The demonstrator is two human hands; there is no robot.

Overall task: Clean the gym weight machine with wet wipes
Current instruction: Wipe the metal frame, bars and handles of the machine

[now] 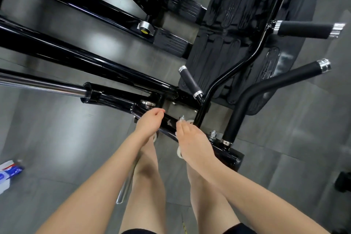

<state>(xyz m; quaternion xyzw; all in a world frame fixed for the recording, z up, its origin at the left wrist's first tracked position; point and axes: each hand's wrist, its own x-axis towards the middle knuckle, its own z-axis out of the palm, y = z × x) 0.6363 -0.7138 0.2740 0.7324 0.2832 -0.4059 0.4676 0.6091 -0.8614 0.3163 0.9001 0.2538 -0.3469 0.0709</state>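
Note:
A black weight machine fills the view, and its low frame bar [169, 121] runs under both my hands. My left hand [150, 122] hovers over this bar with loosely curled fingers and holds nothing. My right hand [190, 138] reaches to the same bar, back facing up, fingertips beside a small bolt [182, 118]. A bit of white [190, 121] shows just past those fingertips; whether it is a wipe is unclear. The palm side is hidden. A pack of wet wipes [9, 174], white and blue, lies on the floor at far left.
A chrome rod [41, 85] enters the frame from the left. Black foam handles [190, 81] [305, 29] [275, 81] stick out to the right over a black ribbed footplate [237, 24]. My bare legs stand on grey floor tiles [57, 138] below.

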